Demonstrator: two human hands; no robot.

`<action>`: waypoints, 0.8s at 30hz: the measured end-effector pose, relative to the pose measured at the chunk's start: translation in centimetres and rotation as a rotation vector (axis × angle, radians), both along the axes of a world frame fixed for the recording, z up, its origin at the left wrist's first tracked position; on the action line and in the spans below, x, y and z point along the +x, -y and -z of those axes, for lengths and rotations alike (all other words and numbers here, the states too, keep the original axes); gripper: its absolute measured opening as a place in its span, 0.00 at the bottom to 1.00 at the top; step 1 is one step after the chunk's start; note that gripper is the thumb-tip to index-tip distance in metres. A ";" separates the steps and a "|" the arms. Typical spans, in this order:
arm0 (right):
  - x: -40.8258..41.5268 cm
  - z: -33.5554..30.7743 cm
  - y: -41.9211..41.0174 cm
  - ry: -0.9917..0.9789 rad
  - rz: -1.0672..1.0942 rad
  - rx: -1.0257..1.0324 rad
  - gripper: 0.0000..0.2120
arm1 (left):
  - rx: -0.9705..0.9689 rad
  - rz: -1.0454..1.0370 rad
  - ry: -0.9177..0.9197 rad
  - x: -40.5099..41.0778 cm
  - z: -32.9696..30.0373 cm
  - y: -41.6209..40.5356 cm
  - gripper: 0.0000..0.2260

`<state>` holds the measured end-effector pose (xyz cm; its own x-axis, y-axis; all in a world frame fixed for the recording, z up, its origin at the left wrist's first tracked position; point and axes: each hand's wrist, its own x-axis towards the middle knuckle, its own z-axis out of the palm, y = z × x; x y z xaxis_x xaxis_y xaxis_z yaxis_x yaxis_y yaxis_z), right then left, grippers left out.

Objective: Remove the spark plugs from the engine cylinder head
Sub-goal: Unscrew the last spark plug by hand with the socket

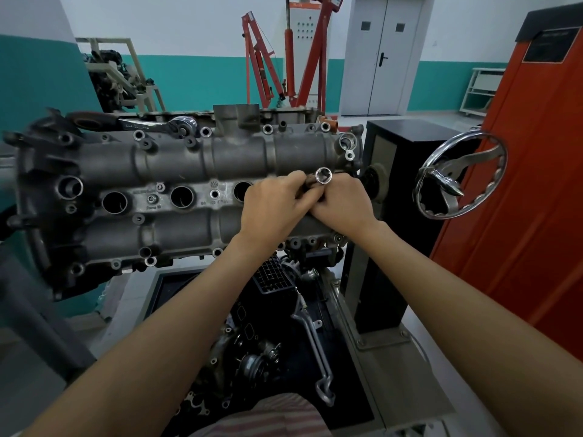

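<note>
Hands: left [273,205], right [342,201], both gripping one socket [324,176]; three open plug wells.

VW roundel cast into cylinder head [202,171] center strip, near 3rd plug hole. Other cast marks on same strip: looks like "Form 10" below the 2nd hole, rest too blurry to read. Ratchet [157,123] handle has engraving, illegible. Black plate on orange cabinet [517,171]: unreadable.

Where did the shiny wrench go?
The ratchet wrench lies on the far top edge of the cylinder head, left of centre, away from both hands.
</note>
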<state>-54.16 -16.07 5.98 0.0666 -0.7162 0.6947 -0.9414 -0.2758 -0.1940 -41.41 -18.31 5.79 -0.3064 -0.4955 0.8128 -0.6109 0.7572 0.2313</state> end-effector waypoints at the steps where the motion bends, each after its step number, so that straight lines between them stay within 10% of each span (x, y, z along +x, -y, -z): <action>1: -0.1 0.0 0.0 0.002 -0.001 -0.004 0.14 | 0.003 0.007 -0.003 0.0 0.0 -0.1 0.19; 24: 0.2 0.1 -0.3 -0.040 -0.047 -0.025 0.06 | 0.029 0.035 -0.009 -0.1 -0.2 -0.4 0.18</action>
<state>-53.98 -15.80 5.86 0.1278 -0.6943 0.7083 -0.9340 -0.3244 -0.1495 -41.52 -17.94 5.94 -0.3171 -0.5077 0.8011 -0.5819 0.7711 0.2583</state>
